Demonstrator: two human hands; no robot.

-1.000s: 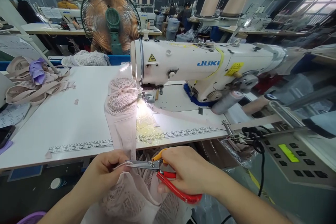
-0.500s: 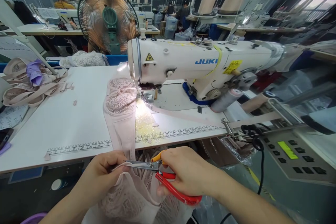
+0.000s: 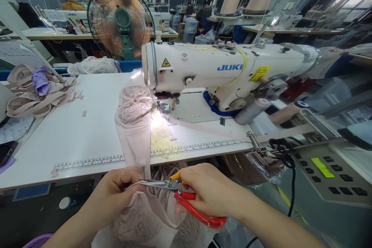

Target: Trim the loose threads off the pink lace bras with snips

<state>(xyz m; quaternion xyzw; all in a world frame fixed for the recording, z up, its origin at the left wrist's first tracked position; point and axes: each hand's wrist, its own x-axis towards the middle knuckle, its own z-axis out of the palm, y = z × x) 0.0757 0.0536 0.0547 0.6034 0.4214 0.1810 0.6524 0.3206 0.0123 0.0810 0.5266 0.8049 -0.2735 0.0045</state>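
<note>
1. The left hand (image 3: 116, 190) was closed in a pinch on the pink lace garment (image 3: 145, 217), just below the front edge of the white table (image 3: 72, 131).
2. The right hand (image 3: 209, 190) was wrapped around the red handles of the scissors (image 3: 174, 192), fingers closed on them.
3. The scissor blades pointed left toward the left hand and lay against the fabric held there; whether they were parted could not be told.
4. The garment ran up from the hands, over the table edge and a printed ruler strip (image 3: 93, 161), to the needle area of the sewing machine (image 3: 217, 71).
5. A lamp lit the fabric beside the needle.
6. A pile of pink pieces (image 3: 35, 93) lay at the far left of the table.
7. A fan (image 3: 122, 21) stood behind the machine.
8. A control panel (image 3: 328, 174) sat to the right.
</note>
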